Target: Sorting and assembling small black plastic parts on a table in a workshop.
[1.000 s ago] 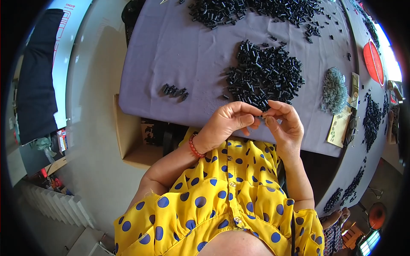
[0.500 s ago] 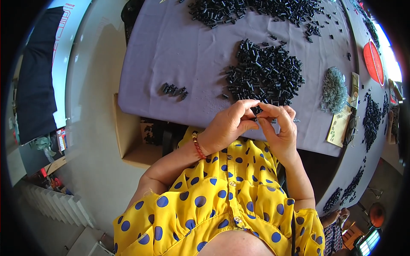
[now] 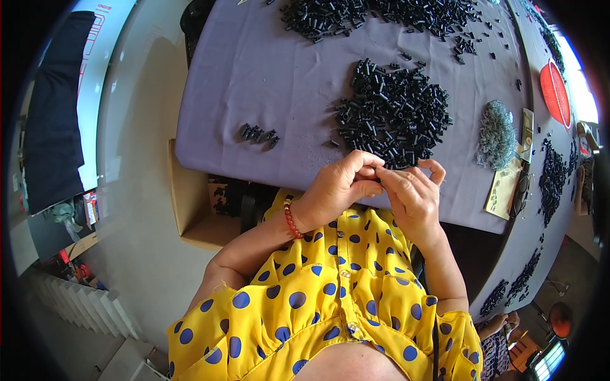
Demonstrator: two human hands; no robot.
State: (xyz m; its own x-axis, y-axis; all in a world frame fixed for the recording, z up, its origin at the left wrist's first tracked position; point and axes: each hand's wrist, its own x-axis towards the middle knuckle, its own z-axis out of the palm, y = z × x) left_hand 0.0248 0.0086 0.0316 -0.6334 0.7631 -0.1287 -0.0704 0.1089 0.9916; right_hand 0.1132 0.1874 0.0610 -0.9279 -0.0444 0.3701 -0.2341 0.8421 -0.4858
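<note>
My left hand (image 3: 344, 187) is pinched at the table's front edge, a beaded bracelet (image 3: 292, 219) on its wrist. Against its fingertips, the fingers of my right hand (image 3: 413, 197) are closed too. A small dark piece seems to sit between the two hands, mostly covered by the fingers. Just beyond lies a heap of short black tubular parts (image 3: 394, 111). To the left, a small row of dark parts (image 3: 259, 135) rests on the grey-purple cloth (image 3: 254, 82).
Larger black heaps (image 3: 324, 16) lie at the far side. On the right are a pile of clear-grey small pieces (image 3: 497, 134), a yellow card (image 3: 502, 187), eyeglasses (image 3: 522, 193) and a red basket (image 3: 555, 94). An open cardboard box (image 3: 190, 216) stands below the table's left part.
My right hand has turned, its fingers folding over toward the left fingertips and covering the small dark piece more. The left hand has hardly moved.
</note>
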